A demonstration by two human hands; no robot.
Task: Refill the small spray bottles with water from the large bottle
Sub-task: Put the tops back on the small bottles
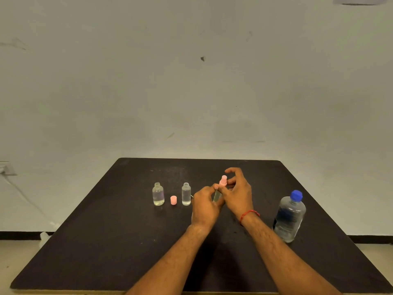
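Currently left hand (205,206) grips small bottle (217,195); right hand (238,195) fingertips pinch pink sprayer (223,181), likely unscrewing. Next: lift sprayer off, uncap big bottle (290,216).

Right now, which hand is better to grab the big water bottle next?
Probably the right hand: the large bottle stands on its side, by that forearm, while the left hand grips the small spray bottle.

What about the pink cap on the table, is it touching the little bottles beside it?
Apart. The head view shows dark table between the pink cap and both the left open bottle and the right open bottle.
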